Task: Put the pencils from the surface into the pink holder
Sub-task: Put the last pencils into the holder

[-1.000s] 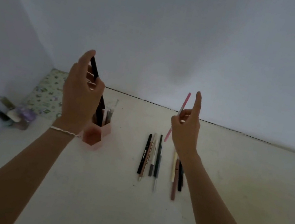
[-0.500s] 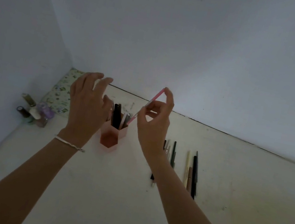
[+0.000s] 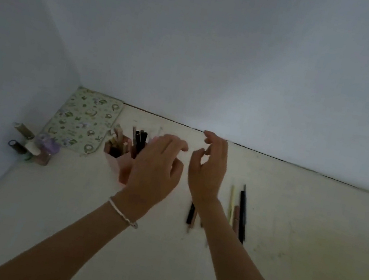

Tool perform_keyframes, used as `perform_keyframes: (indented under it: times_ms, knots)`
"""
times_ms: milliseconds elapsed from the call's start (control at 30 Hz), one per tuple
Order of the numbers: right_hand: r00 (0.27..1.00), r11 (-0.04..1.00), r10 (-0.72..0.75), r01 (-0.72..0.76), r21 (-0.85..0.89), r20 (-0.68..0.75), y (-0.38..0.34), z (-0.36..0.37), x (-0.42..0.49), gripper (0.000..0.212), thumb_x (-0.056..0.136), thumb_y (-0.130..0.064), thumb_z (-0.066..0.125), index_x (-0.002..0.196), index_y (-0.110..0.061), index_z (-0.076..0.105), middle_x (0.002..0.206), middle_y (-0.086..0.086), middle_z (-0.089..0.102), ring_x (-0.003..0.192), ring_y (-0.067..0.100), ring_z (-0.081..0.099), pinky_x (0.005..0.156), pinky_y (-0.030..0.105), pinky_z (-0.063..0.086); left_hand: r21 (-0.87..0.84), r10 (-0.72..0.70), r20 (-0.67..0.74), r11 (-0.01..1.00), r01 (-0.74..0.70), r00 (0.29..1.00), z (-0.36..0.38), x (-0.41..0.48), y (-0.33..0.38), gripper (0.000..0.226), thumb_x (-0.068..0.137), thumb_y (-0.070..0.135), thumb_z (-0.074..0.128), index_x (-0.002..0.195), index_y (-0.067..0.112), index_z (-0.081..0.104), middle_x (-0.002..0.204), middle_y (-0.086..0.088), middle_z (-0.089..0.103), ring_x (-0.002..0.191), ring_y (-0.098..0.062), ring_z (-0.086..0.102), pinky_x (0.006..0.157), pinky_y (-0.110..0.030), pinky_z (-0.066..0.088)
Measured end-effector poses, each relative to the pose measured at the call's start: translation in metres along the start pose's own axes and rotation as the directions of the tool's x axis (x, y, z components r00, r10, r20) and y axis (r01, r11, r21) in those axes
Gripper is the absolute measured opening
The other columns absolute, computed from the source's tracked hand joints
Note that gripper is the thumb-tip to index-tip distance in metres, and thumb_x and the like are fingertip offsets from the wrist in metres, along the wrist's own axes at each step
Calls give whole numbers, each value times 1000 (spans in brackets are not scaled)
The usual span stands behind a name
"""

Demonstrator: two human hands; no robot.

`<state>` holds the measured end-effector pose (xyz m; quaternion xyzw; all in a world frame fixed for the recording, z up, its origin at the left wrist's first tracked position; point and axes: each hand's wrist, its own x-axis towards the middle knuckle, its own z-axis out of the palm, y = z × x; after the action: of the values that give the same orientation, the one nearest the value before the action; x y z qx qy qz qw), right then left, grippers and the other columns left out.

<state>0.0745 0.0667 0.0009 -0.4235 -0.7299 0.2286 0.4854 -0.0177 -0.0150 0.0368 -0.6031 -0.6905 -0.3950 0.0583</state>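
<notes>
Left hand (image 3: pixel 156 169) loose, empty, in front of holder (image 3: pixel 117 165)'s right side. Right hand (image 3: pixel 209 169) close beside it, fingers half curled, empty. Pencils (image 3: pixel 242 214) flat under and right of right forearm. Beyond them, plain surface (image 3: pixel 309 236) to wall (image 3: pixel 263 79) edge.

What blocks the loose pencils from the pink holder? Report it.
No visible object lies between the pencils and the pink holder. Only the left hand covers part of the holder in this view.
</notes>
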Motion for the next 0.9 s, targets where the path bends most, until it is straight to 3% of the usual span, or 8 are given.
perform_keyframes:
  times_ms: [67,200,267,367,533,600,733,900]
  knots:
    - [986,987,157,-158,-12,-60,28,-36,10,39,85,0,48,118,-18,56,103,-5,57,85,5,54,74,11,43,-32,-187,250,979,201,950,34,-8,14,23,88,3,55,108,13,62,98,0,63,81,-13,63,71,-24,55]
    - [902,892,425,-432,-135,-73,82,-100,11,36,85,3,51,114,-17,59,99,-2,59,74,2,52,70,12,44,118,-464,558,865,488,688,102,-26,25,29,99,19,48,126,13,53,116,-5,61,105,-21,60,90,-31,49]
    - [855,833,518,-515,-202,-42,101,-118,4,34,85,1,52,114,-15,60,98,1,61,73,8,54,70,24,47,215,-504,593,851,479,628,119,-32,28,28,102,23,44,126,10,49,119,-9,58,108,-25,58,91,-35,48]
    - [813,791,582,-573,-217,-24,118,-132,-10,32,86,1,52,112,-16,61,97,1,63,72,9,56,67,23,44,268,-543,565,833,485,621,134,-37,29,28,99,16,46,126,10,45,115,-12,57,103,-29,58,85,-38,50]
    - [782,763,623,-607,-222,4,129,-133,-24,27,89,-3,52,111,-15,63,93,-2,64,71,7,57,64,21,44,104,-600,584,723,683,546,135,-31,17,35,93,12,61,126,6,48,105,-14,64,91,-26,60,81,-36,49]
    - [765,748,641,-605,-272,61,130,-129,-25,21,92,-9,54,111,-13,62,88,-3,64,69,9,58,62,19,43,42,-616,558,691,722,556,131,-23,13,39,93,11,62,129,7,48,99,-9,63,88,-23,59,82,-35,51]
    - [705,712,663,-488,-506,254,131,-115,-29,21,94,-27,59,110,-14,56,97,1,61,81,14,56,69,21,41,-120,-565,439,733,669,698,115,-7,12,58,92,5,58,144,20,36,91,-3,58,80,-21,61,75,-37,56]
    - [740,691,621,-363,-626,257,129,-99,-35,10,93,-18,53,89,-9,57,86,2,56,72,16,53,64,25,41,-197,-482,398,786,586,781,85,5,19,67,89,6,59,145,33,34,86,-2,57,75,-19,61,69,-32,56]
